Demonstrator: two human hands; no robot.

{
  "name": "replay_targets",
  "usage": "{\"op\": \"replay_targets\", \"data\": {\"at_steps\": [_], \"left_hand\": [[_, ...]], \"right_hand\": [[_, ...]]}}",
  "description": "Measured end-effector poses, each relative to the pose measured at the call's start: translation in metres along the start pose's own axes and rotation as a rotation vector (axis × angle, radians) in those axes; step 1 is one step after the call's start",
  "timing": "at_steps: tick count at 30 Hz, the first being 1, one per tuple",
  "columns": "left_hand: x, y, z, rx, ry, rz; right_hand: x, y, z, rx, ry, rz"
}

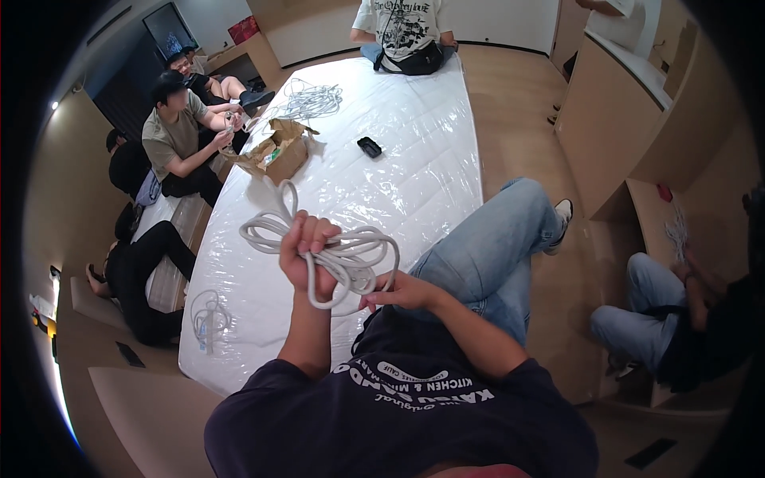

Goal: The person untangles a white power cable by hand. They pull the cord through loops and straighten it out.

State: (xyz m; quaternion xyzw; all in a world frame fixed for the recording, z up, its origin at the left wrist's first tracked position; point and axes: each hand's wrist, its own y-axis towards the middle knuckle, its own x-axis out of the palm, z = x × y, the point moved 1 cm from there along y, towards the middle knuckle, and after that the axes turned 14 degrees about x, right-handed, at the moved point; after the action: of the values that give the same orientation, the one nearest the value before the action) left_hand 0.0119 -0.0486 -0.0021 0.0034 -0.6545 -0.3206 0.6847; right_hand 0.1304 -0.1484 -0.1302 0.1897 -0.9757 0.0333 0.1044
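Observation:
My left hand (307,251) is raised and clenched around a bundle of white cable (351,251), gripping its loops in the middle. Loose loops stick out to the left and up from the fist. My right hand (394,293) sits just right and below, fingers pinching a strand of the same cable near the bundle's lower edge. Both hands hover above the near end of a mattress wrapped in clear plastic (398,159).
On the mattress lie a small coiled white cable (209,317), an open cardboard box (279,151), a black small device (369,146) and another pile of white cable (307,102). Several people sit along the left side; one sits at the far end, another at the right.

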Motion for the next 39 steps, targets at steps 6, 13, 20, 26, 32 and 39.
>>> {"op": "replay_targets", "data": {"at_steps": [6, 13, 20, 26, 32, 39], "left_hand": [[-0.005, 0.022, 0.056, 0.013, -0.483, 0.001], [-0.025, 0.02, 0.085, -0.339, -0.287, -0.331], [-0.046, 0.004, 0.076, -0.577, 0.843, -0.047], [-0.067, 0.017, 0.067, -0.531, 1.621, 0.02], [-0.059, 0.01, 0.069, -0.531, 1.37, -0.098], [-0.049, -0.001, 0.043, -0.794, 1.249, -0.152]], "right_hand": [[-0.007, 0.002, 0.011, 0.043, -0.303, 0.296], [-0.015, -0.003, 0.005, 0.032, -0.192, 0.211], [-0.017, -0.012, 0.002, -0.065, 0.201, -0.166], [-0.014, -0.013, 0.0, 0.045, 0.13, -0.174], [-0.008, -0.006, 0.005, 0.055, -0.261, 0.103], [-0.004, -0.002, 0.006, -0.116, -0.569, 0.721]]}}
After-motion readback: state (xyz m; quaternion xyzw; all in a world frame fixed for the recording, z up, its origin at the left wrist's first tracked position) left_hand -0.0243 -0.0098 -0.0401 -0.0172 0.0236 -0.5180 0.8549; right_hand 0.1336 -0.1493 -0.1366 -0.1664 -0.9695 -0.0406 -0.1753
